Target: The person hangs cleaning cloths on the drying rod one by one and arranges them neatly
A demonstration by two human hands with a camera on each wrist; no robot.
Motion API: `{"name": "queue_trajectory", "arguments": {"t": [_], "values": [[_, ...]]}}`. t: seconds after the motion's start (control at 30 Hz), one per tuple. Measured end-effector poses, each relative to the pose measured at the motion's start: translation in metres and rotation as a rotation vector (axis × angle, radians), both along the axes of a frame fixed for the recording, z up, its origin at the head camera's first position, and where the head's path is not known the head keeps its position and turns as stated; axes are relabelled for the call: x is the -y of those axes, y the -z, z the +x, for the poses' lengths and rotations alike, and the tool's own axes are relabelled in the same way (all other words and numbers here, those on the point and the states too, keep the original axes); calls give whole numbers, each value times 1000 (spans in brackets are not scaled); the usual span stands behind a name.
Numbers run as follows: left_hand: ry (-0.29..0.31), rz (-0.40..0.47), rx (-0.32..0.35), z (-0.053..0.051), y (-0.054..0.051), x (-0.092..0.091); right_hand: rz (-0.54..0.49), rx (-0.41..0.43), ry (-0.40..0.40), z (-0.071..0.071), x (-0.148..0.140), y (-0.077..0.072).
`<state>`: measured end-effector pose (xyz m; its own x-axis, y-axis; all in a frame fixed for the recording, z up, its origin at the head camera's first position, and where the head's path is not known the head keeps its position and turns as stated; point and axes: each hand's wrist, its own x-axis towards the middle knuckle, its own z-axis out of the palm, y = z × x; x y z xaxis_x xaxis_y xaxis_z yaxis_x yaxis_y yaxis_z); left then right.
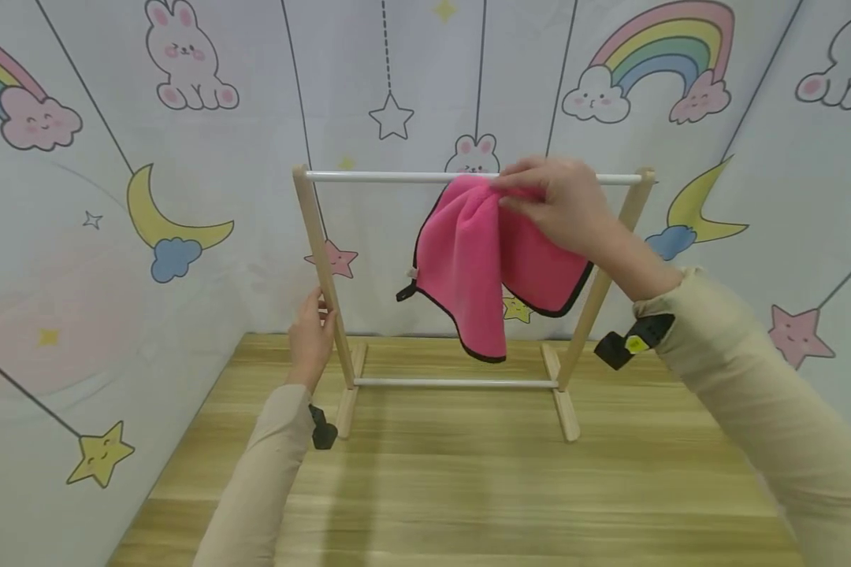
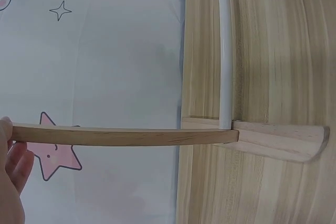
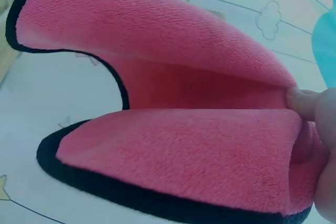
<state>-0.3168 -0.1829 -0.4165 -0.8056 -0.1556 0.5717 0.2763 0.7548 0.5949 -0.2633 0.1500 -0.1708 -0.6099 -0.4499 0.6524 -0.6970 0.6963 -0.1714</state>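
Right hand [image 1: 563, 201]: pinching pink cloth [image 1: 461, 268] near its top edge between thumb and fingers. Cloth hangs down below and to the left of that hand, in loose folds, black edging [image 1: 484, 359] along the bottom; a second flap drops under the palm and wrist. Little black loop [image 1: 406, 292] sticks out at the corner on the side toward the left hand [image 1: 310, 335]. Cloth top is level with the white upper rail [image 1: 376, 177] and covers part of it (over the rail or just in front of it, cannot tell).

Left hand: grasping the nearer wooden post [image 1: 317, 248] partway up, thumb on one side, fingers round the other, seen best from the left wrist; well apart from the cloth and lower than the right hand. The other wooden post [image 1: 589, 323] runs down behind the right wrist. White lower rail [image 1: 454, 383] joins both posts below the hands, with wooden feet [image 1: 347, 413] at the bottom on the wood-grain table [image 1: 454, 488].

Behind both hands, white backdrop [image 1: 255, 142] with cartoon rabbits, stars, moons and rainbows. Beige sleeves [image 1: 262, 465] on both arms, a small black device [image 1: 323, 433] under each wrist.
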Motion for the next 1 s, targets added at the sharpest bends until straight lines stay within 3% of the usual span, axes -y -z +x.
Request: {"name": "queue_trajectory", "arguments": {"t": [0.2,0.37,0.5,0.8,1.0], "values": [[1,4,-2,1,-2,-1,-141,-141,72,-10,-5,-22],[-3,5,-2,0,-1,-1,-241,-186,100,-26,-8,-26],[-6,-1,1,0,-1,-1,-239,-140,131,-40,-10,-23],[5,-5,6,-1,-3,0,-123,14,263,-59,-22,-11],[24,-10,-13,1,-3,2,-90,116,267,-65,-33,-2]]}}
